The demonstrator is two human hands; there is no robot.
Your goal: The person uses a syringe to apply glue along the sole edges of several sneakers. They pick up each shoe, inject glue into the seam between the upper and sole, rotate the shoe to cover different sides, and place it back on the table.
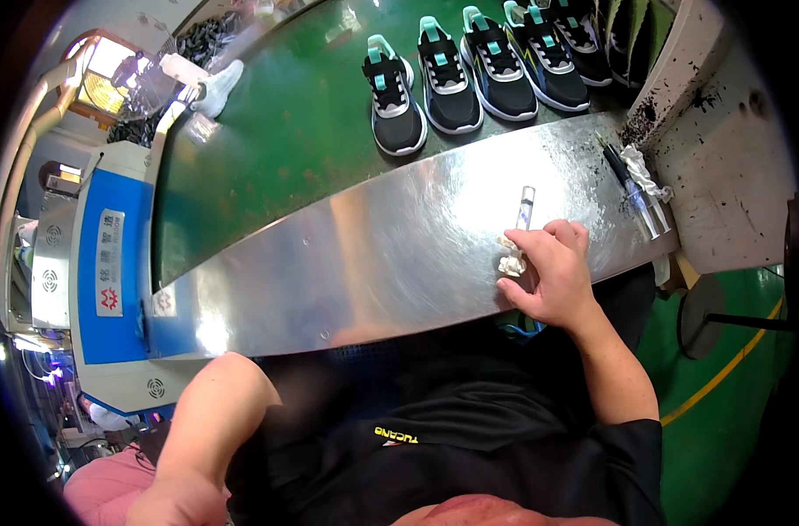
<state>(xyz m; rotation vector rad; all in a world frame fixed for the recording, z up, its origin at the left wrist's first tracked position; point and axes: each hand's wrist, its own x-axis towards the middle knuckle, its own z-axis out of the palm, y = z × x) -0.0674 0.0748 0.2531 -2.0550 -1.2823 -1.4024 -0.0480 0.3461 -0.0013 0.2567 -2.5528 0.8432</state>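
Right hand [550, 273] pinches a crumpled white wad [511, 261] against the steel shelf's [356, 254] near edge, fingers curled narrow; a clear pen [527, 207] lies just beyond. Wad looks soft, light, squashy (pinch anywhere). Left hand [176, 501] low by the lap, grip unclear; shoes [470, 70] on green belt [277, 131] well apart.

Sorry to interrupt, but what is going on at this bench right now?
A person sits at a shiny metal counter. Their right hand rests on it, fingers on a crumpled white wad beside a clear pen-like tube. The left hand is out of sight. A row of black and teal sneakers stands on the green belt beyond.
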